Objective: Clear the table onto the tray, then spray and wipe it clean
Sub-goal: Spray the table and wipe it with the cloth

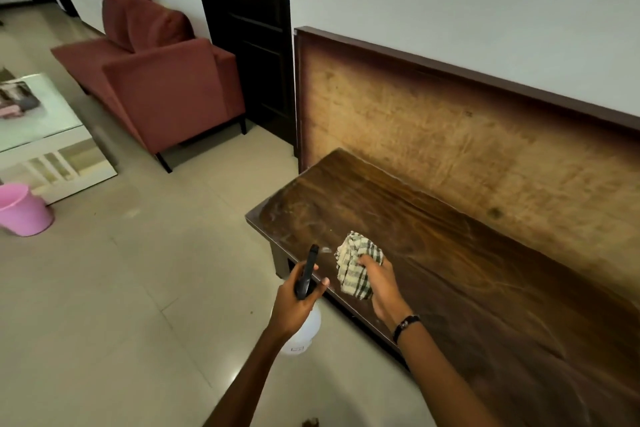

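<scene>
A long dark wooden table (467, 274) runs along the wall, its top bare with faint streaks near the left end. My left hand (298, 298) grips a spray bottle (304, 329), white body below and black trigger head above, held just off the table's near left edge with the nozzle aimed at the tabletop. My right hand (381, 284) holds a bunched green-and-cream checked cloth (356, 263) over the table's left end, close to the nozzle. No tray is in view.
A wooden board (450, 128) leans on the wall behind the table. A red sofa (162, 87) and a dark door (256, 31) stand to the left. A glass coffee table (38, 125) and a pink bucket (22, 210) sit on the tiled floor at far left.
</scene>
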The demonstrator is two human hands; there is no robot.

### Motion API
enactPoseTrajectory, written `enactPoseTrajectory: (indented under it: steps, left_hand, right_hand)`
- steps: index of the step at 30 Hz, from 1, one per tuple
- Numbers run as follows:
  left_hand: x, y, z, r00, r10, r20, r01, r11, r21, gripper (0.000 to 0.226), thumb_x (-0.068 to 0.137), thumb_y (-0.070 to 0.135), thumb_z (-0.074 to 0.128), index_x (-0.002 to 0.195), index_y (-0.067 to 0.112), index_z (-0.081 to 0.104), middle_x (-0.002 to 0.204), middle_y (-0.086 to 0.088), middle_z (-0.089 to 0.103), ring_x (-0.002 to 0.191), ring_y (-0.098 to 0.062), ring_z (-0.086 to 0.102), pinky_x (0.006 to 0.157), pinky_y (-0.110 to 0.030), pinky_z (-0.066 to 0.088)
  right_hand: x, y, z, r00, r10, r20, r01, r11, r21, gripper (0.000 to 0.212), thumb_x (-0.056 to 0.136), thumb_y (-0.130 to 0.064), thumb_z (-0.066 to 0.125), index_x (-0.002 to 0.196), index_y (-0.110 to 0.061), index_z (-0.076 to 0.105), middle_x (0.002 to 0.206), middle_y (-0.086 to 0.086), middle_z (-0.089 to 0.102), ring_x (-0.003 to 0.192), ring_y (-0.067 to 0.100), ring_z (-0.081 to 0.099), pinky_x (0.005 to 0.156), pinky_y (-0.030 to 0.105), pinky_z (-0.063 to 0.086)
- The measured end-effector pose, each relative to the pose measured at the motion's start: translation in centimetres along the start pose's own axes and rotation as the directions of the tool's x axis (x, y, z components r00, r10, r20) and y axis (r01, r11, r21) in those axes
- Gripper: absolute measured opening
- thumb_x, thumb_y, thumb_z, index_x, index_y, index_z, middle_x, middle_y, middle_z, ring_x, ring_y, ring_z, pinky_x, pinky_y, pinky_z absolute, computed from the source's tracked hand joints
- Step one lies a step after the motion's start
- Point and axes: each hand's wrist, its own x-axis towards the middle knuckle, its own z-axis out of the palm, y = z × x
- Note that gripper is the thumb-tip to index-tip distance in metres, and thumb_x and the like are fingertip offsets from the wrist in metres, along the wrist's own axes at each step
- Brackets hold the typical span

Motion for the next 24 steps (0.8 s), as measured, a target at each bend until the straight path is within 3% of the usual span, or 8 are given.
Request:
enactPoseTrajectory:
  steps: [2, 6, 8, 11, 13, 15, 20, 24]
  left_hand:
    - [1.4, -0.4, -1.7, 1.000, 0.000, -0.022, 0.000, 1.000, 0.012, 0.037, 0.080, 0.032, 0.070, 0.112, 0.020, 0.056, 0.054, 0.018, 0.054, 0.054, -0.004, 0.050, 0.062, -0.019, 0.042]
    - [4.1, -1.1, -4.2, 0.997, -0.017, -0.070, 0.015, 0.999, -0.035, 0.038, 0.082, 0.024, 0.069, 0.116, 0.013, 0.057, 0.064, -0.010, 0.059, 0.059, -0.008, 0.055, 0.062, -0.012, 0.044]
    - [5.7, -1.7, -5.0, 0.997, -0.018, -0.074, 0.016, 0.999, -0.038, 0.033, 0.082, 0.023, 0.068, 0.114, 0.015, 0.058, 0.060, -0.006, 0.056, 0.056, -0.007, 0.055, 0.059, -0.009, 0.042]
    - [8.3, -2.7, -5.8, 0.999, -0.023, -0.043, 0.022, 0.999, -0.029, 0.034, 0.076, 0.037, 0.067, 0.106, 0.022, 0.058, 0.059, 0.001, 0.051, 0.057, -0.013, 0.049, 0.054, -0.014, 0.041]
    - [10.7, -3.5, -6.4, 0.999, -0.033, -0.028, 0.033, 0.999, -0.007, 0.040, 0.073, 0.043, 0.064, 0.107, 0.023, 0.057, 0.059, -0.001, 0.050, 0.055, -0.016, 0.046, 0.051, -0.015, 0.039]
    - [13.2, -4.0, -7.0, 0.999, -0.031, -0.024, 0.031, 0.999, 0.014, 0.049, 0.071, 0.048, 0.064, 0.112, 0.022, 0.058, 0.056, 0.002, 0.050, 0.052, -0.013, 0.045, 0.051, -0.014, 0.038]
    - [19.3, -5.7, -9.1, 0.994, -0.092, 0.064, 0.088, 0.995, 0.056, 0.058, 0.072, 0.055, 0.065, 0.119, 0.022, 0.056, 0.054, -0.002, 0.052, 0.048, -0.008, 0.046, 0.056, -0.017, 0.038]
    - [23.7, -8.1, -10.9, 0.980, -0.140, 0.139, 0.121, 0.983, 0.134, 0.049, 0.074, 0.052, 0.069, 0.114, 0.027, 0.055, 0.052, 0.006, 0.052, 0.047, -0.005, 0.044, 0.055, -0.022, 0.037]
  right_hand:
    - [1.3, -0.2, 2.5, 1.000, 0.006, 0.011, -0.005, 1.000, -0.003, 0.023, 0.092, -0.006, 0.048, 0.110, -0.005, 0.063, 0.109, 0.011, 0.070, 0.096, 0.024, 0.068, 0.081, 0.033, 0.057]
    - [4.3, -1.0, 6.2, 0.999, 0.025, 0.029, -0.024, 1.000, -0.017, 0.022, 0.093, -0.008, 0.049, 0.110, -0.007, 0.063, 0.107, 0.010, 0.071, 0.092, 0.022, 0.070, 0.077, 0.032, 0.058]
    - [6.1, -1.3, 7.6, 0.999, 0.041, 0.035, -0.040, 0.999, -0.025, 0.017, 0.093, -0.009, 0.050, 0.106, -0.010, 0.061, 0.106, 0.010, 0.070, 0.089, 0.018, 0.069, 0.082, 0.032, 0.055]
    - [9.0, -1.6, 9.0, 0.998, 0.053, 0.023, -0.053, 0.999, -0.006, 0.010, 0.095, -0.009, 0.049, 0.104, -0.010, 0.051, 0.099, -0.002, 0.063, 0.079, 0.002, 0.056, 0.083, 0.018, 0.044]
    - [11.8, -1.5, 10.1, 0.998, 0.058, 0.011, -0.058, 0.998, -0.030, 0.024, 0.094, -0.009, 0.051, 0.117, -0.006, 0.056, 0.111, 0.003, 0.066, 0.083, 0.002, 0.060, 0.065, 0.010, 0.048]
    - [14.6, -1.4, 11.3, 0.998, 0.056, -0.005, -0.056, 0.997, -0.046, 0.029, 0.094, -0.010, 0.051, 0.123, -0.008, 0.056, 0.114, 0.006, 0.067, 0.088, 0.009, 0.066, 0.064, 0.015, 0.053]
    - [21.1, -1.9, 14.0, 0.990, 0.126, -0.060, -0.130, 0.990, -0.055, 0.030, 0.093, -0.009, 0.054, 0.123, -0.012, 0.055, 0.115, 0.010, 0.067, 0.100, 0.025, 0.067, 0.091, 0.042, 0.054]
    - [26.2, -0.6, 15.4, 0.979, 0.162, -0.126, -0.176, 0.978, -0.109, 0.032, 0.091, -0.009, 0.056, 0.123, -0.010, 0.055, 0.119, 0.007, 0.065, 0.103, 0.024, 0.065, 0.095, 0.044, 0.052]
